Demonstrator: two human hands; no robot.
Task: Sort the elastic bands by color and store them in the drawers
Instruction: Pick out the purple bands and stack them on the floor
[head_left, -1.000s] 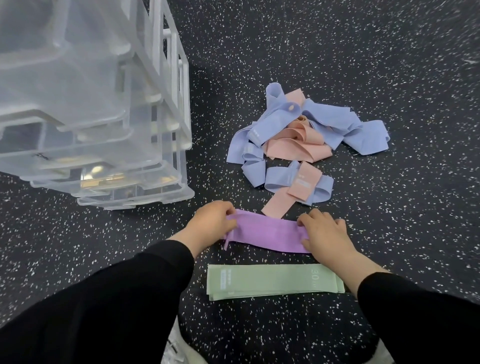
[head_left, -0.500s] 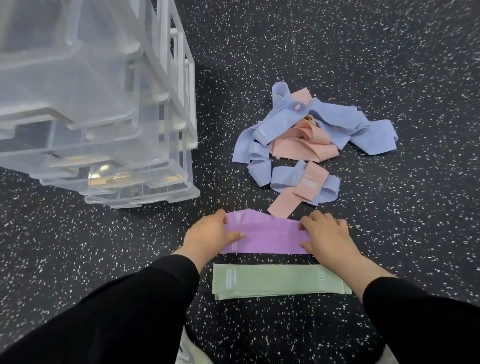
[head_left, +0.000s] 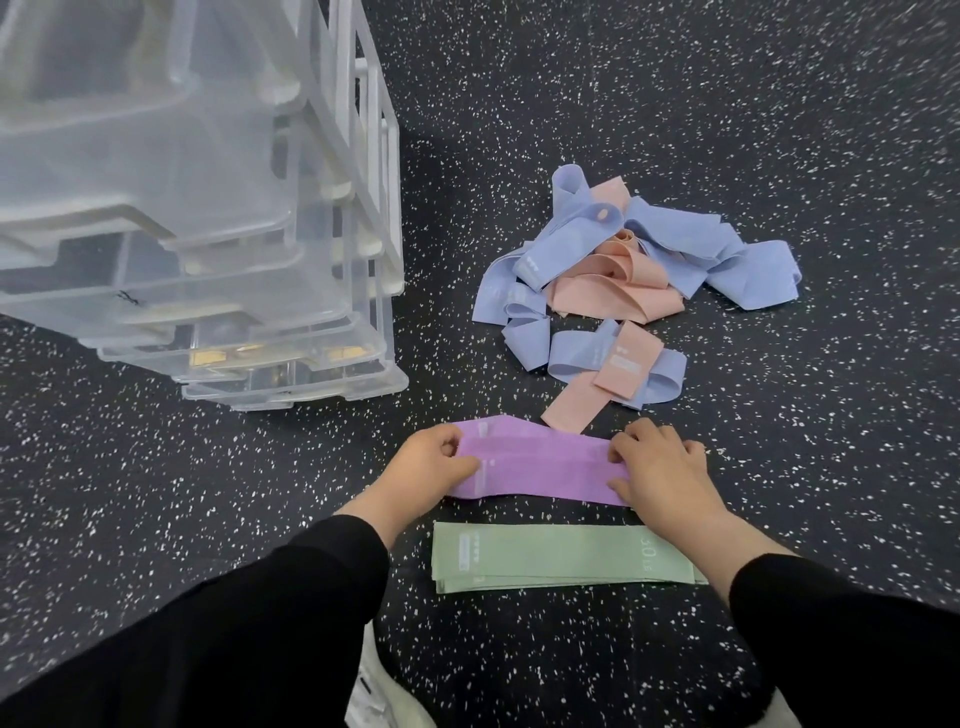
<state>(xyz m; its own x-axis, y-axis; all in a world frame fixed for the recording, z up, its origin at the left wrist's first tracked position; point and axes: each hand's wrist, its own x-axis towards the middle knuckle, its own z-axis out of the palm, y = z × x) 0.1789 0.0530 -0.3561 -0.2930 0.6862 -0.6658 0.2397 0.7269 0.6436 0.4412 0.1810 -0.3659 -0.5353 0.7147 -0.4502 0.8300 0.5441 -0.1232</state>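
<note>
So the whole thing sits on a black rubber floor with white speckles (head_left: 675, 104), and the biggest item on it is the clear plastic drawer unit with a white frame (head_left: 218, 218) off to the upper left, with several of its drawers pulled out in steps. Right of that is a loose heap of light blue and peach elastic bands (head_left: 618, 275) all tangled over each other, with a couple more blue and peach ones just in front of it. Closest to the person, a neat flat stack of pale green elastic bands (head_left: 561, 558) lies between the two black sleeves; one has "30 LB" printed on it. Just beyond that stack is the purple elastic band (head_left: 540, 467), lying flat-ish on the floor and stretched out sideways, its far edge touching a peach band. The left hand (head_left: 431, 465) pinches the purple band's left end with curled fingers and thumb, and the right hand (head_left: 662, 470) grips the right end the same way.
</note>
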